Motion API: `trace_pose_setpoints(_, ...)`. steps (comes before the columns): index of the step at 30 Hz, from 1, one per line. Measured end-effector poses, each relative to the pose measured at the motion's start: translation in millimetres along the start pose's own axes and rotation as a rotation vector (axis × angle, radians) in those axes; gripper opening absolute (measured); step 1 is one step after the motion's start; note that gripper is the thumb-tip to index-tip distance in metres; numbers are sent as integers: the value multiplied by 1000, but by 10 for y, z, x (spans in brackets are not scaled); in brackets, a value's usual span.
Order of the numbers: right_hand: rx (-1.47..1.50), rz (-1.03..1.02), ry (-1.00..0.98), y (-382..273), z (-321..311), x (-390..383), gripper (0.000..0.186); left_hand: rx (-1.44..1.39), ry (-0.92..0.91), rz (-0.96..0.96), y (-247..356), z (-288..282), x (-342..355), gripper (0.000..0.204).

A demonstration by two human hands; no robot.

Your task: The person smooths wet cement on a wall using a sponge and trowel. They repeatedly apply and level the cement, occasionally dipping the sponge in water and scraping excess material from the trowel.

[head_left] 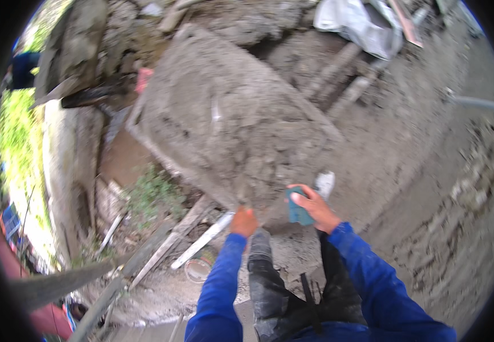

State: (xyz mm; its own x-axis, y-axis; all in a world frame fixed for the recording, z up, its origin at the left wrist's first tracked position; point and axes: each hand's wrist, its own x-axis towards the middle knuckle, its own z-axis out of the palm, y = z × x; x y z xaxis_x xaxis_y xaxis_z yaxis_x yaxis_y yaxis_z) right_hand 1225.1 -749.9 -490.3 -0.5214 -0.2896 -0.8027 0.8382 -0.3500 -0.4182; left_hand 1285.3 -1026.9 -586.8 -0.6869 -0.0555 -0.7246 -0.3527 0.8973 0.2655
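Note:
My left hand [243,221] is closed in a fist at the near corner of a wide mixing tray [201,185] with raised edges. A blurred brownish shape extends from that fist over the tray; I cannot make out what it is. Grey mortar [224,114] covers the tray's bed, lumpier toward the near side. In my right hand [321,211] is a teal-green block [299,208], thumb on top and fingers around its far side. The block is held beside the tray's near right edge, apart from the mortar.
Boards [173,239], a white strip [204,239] and a small round container [198,268] lie left of my legs. A green plant [153,194] grows beside the tray. A white sack [361,25] lies at the far right, with poles below it. Rough grey ground [429,228] spreads rightward.

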Motion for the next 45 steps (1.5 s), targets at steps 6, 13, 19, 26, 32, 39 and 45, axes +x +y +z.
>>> trace_pose_setpoints(6, -105, -153, 116, 10, -354, 236, 70, 343, 344, -138, -228, -641, -193, 40)
trace_pose_setpoints(13, -101, -168, 72, 35, -255, 49, 57, 353, 55, -92, -383, -267, 173, 51)
trace_pose_setpoints(19, -132, -185, 29, 204, -245, -55, 56, 401, 257, -21, 1, -670, -379, 50)
trace_pose_setpoints(26, -38, -90, 129, 220, -400, 32, 53, 338, 23, -13, 347, -147, 436, 42)
trace_pose_setpoints(32, 51, -97, 99, -154, -473, -220, 48, 285, 103, -108, 243, -603, -507, 41)
trace_pose_setpoints(39, 53, -71, 66, -207, -274, 20, 44, 169, 48, -23, 713, -178, 485, 33)
trace_pose_setpoints(45, 80, -89, 111, -279, -567, -130, 46, 187, -37, -127, 1042, -817, -220, 35)
